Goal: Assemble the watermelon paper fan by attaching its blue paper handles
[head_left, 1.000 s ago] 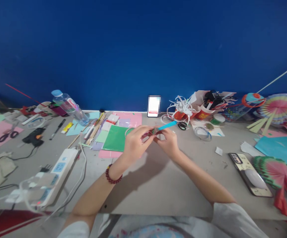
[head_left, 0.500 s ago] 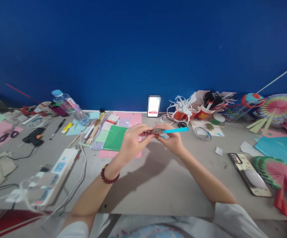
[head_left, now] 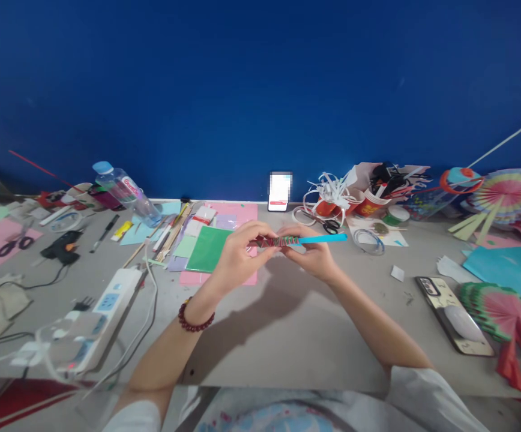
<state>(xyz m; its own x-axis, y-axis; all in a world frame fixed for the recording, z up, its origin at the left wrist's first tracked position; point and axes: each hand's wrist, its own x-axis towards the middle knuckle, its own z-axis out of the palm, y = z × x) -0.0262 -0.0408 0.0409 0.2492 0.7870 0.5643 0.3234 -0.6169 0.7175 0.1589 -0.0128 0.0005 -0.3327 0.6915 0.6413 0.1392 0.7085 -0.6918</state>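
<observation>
Both my hands hold a thin folded paper strip (head_left: 283, 241) level above the grey table (head_left: 278, 324). The strip is red and green in the middle and ends in a plain blue stick (head_left: 326, 238) pointing right. My left hand (head_left: 237, 259), with a dark red bead bracelet on the wrist, pinches the strip's left end. My right hand (head_left: 310, 257) has its fingers closed under the strip's middle. A green paper sheet (head_left: 209, 249) lies just left of my left hand.
A power strip (head_left: 102, 309) with cables, a glue gun (head_left: 62, 247), scissors (head_left: 12, 245) and a water bottle (head_left: 123, 191) lie at the left. Paper cups (head_left: 355, 207), tape rings and folded paper fans (head_left: 508, 192) crowd the right. A phone in a case (head_left: 454, 315) lies at the right; another phone (head_left: 280, 192) leans on the blue wall.
The strip, tilted a second ago, has turned level and sits slightly higher. The blue stick now points further right. Both hands shifted a little with it.
</observation>
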